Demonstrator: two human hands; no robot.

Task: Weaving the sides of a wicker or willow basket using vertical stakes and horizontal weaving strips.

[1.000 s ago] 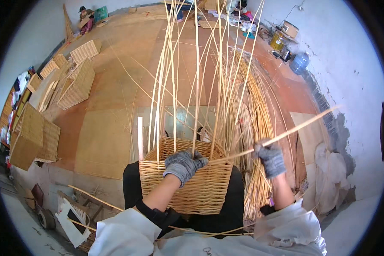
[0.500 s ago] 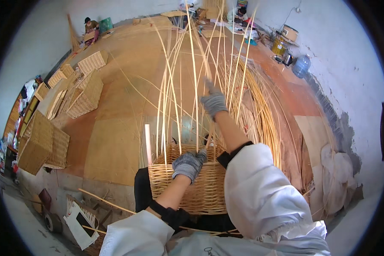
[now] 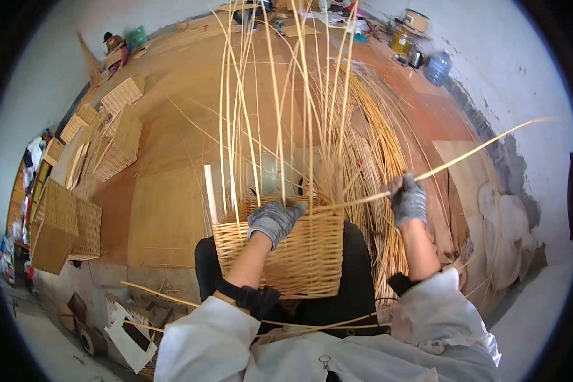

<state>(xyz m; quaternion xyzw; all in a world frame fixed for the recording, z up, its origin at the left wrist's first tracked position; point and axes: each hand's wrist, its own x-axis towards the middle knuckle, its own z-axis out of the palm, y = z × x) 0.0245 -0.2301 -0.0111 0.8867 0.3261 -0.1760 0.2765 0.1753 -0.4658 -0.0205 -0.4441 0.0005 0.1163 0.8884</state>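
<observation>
A partly woven wicker basket (image 3: 305, 261) rests on my lap, tall pale upright rods (image 3: 277, 114) rising from its rim. A thicker pale stick (image 3: 211, 194) stands at its left corner. My left hand (image 3: 275, 223), in a grey knit glove, is closed on the basket's near rim, its fingertips partly hidden at the weave. Out to the right, my gloved right hand (image 3: 409, 200) is closed around a long wicker strand (image 3: 484, 148). That strand runs from the basket's rim through my fist and on toward the upper right.
A heap of loose rods (image 3: 379, 134) lies right of the basket. Finished baskets (image 3: 63, 223) stand along the left. A water jug (image 3: 438, 68) is by the right wall. A co-worker (image 3: 116, 49) sits at the far left; others are partly visible at the back.
My right hand has come down and right from among the upright rods, swinging the strand out to the side. My left hand stays at the rim. The whole view has shifted slightly.
</observation>
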